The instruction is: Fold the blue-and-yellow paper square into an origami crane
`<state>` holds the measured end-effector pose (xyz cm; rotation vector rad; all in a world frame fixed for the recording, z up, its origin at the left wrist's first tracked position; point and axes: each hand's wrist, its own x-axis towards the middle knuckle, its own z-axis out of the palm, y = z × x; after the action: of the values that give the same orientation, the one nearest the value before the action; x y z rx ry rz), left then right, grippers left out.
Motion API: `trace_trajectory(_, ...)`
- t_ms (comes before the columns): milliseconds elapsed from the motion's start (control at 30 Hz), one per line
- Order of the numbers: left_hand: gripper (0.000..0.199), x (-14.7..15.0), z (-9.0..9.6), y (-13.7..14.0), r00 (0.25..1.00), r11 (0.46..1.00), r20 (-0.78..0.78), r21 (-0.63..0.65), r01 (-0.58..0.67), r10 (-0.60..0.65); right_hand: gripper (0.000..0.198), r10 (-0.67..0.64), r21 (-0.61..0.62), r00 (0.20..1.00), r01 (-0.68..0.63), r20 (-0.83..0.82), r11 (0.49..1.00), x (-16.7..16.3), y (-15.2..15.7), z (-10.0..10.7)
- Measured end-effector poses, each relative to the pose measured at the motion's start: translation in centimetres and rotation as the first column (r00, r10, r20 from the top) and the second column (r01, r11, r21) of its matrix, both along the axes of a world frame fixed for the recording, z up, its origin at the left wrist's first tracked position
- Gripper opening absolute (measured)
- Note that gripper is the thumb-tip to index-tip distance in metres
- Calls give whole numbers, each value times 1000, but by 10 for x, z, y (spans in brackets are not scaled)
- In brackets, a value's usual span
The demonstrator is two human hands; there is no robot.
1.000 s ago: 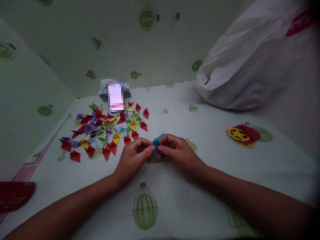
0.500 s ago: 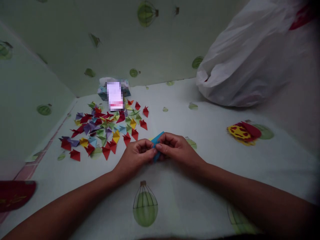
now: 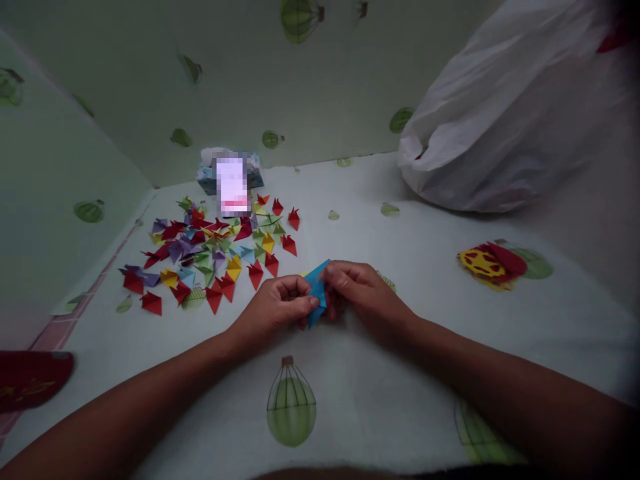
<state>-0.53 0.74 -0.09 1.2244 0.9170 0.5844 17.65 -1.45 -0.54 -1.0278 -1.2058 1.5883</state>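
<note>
A blue piece of folded paper [image 3: 317,285] is held up in the middle of the view, just above the table covering. My left hand [image 3: 284,301] pinches it between thumb and fingers at its lower left side. On the other side, my right hand [image 3: 357,287] has its thumb and curled fingers at the paper's right edge. The right fingertips are slightly blurred and partly behind the paper. To the left of my hands lie many small folded paper pieces [image 3: 214,297] in red, yellow, green, purple and blue, several of them overlapping.
A lit phone [image 3: 233,185], pixelated, leans against a tissue box [image 3: 256,175] at the back. A large white plastic bag [image 3: 480,140] stands at the back right. Red and yellow cut-outs [image 3: 493,265] lie at right, and a red object [image 3: 33,379] at the left edge.
My right thumb has lifted from the middle of the blue paper and moved to its upper right edge, so more of the paper shows. The left hand keeps its pinch.
</note>
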Motion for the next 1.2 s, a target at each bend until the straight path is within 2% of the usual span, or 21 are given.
trace_trajectory(133,24,0,4,0,999,998,-27,49,37,-36,35,7,20,997,-8,74,1000,1,-1,-1)
trace_trajectory(233,22,-1,4,0,997,995,-28,74,67,-65,32,-21,80,993,11,119,997,2,-3,2)
trace_trajectory(367,24,-3,1,-1,997,995,6,68,80,-80,34,-15,113,991,0,135,994,2,-5,8)
trace_trajectory(567,25,-3,-1,-1,996,995,55,71,67,-71,41,45,3,997,-45,56,999,2,-2,5)
trace_trajectory(633,26,-3,0,-1,995,987,33,136,87,-93,40,30,-14,999,-30,21,999,2,0,3)
trace_trajectory(700,30,-4,1,-1,996,964,-13,254,85,-85,38,3,-49,999,-5,-41,999,1,1,1)
trace_trajectory(767,26,-5,0,-1,998,901,-53,432,43,-23,37,-24,-106,992,11,-120,994,1,2,0)
trace_trajectory(800,21,-6,-1,0,998,845,-63,535,19,18,36,-36,-135,987,15,-154,991,0,2,-1)
trace_trajectory(867,24,-6,-4,0,995,686,-60,727,-8,74,35,-44,-180,979,8,-199,984,-1,1,-3)
trace_trajectory(933,28,-7,-4,0,994,524,-52,852,-3,91,35,-26,-200,975,-19,-222,980,-3,0,-4)
trace_trajectory(967,25,-7,-4,0,994,467,-51,884,0,98,35,-2,-204,975,-45,-224,978,-4,-1,-5)
trace_trajectory(1000,20,-7,-3,-1,993,435,-46,900,-7,110,35,26,-202,976,-71,-217,977,-4,-2,-5)
trace_trajectory(1033,15,-6,-1,-1,991,433,-37,901,-24,131,35,48,-193,979,-87,-198,977,-5,-3,-5)
trace_trajectory(1067,11,-6,0,-2,988,466,-29,883,-46,153,36,58,-171,985,-86,-161,982,-5,-4,-4)
trace_trajectory(1100,8,-5,2,-3,985,534,-22,842,-73,169,36,51,-132,993,-65,-108,989,-5,-5,-3)
trace_trajectory(1133,6,-5,3,-3,985,628,-20,772,-95,174,36,26,-75,999,-30,-47,997,-4,-5,-2)
trace_trajectory(1200,7,-3,4,-3,989,820,-14,561,-115,148,33,-38,58,998,36,40,998,-3,-4,1)
